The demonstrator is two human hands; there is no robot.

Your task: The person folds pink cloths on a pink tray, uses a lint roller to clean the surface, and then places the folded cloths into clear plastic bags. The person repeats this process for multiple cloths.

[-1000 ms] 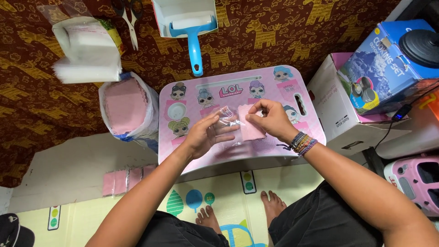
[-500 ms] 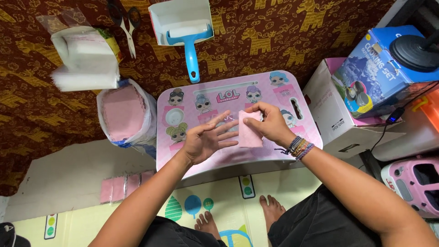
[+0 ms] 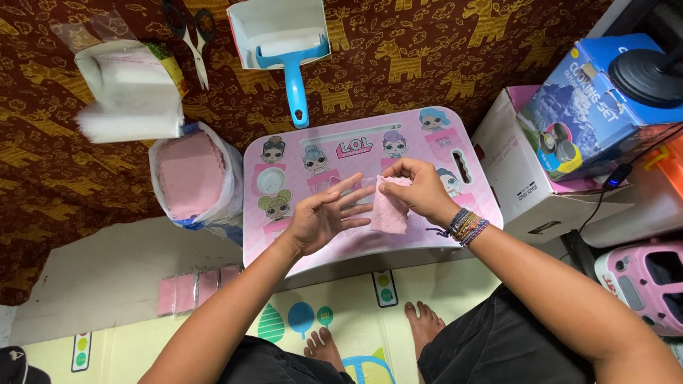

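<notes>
Seen from the head camera, the person sits on the floor behind a small pink table (image 3: 284, 249) printed with cartoon doll faces, bare feet showing beneath it on a coloured play mat (image 3: 213, 334). The right hand (image 3: 420, 190) has its fingers (image 3: 390, 186) closed in a pinch on the upper edge of a small pink cloth square (image 3: 390, 212), which hangs down over the middle of the table, seemingly partly inside a thin clear sleeve, though the film is hard to make out. The left hand (image 3: 324, 220) lies palm up just beside it, fingers spread and open, the tips touching the square's left edge without gripping anything. The square looks very light, soft and limp, so it will likely droop and fold if held by one corner; a pinch along an edge or at two corners should keep it flat, and the clear film probably feels slippery. To the left of the table stands a plastic bag (image 3: 192, 181) full of similar pink squares, with a stack of clear bags (image 3: 128, 96) above it on the patterned cloth. Scissors (image 3: 192, 35) and a blue-handled lint roller (image 3: 293, 67) lie beyond the table, and cardboard boxes (image 3: 555, 156) stand to the right.
</notes>
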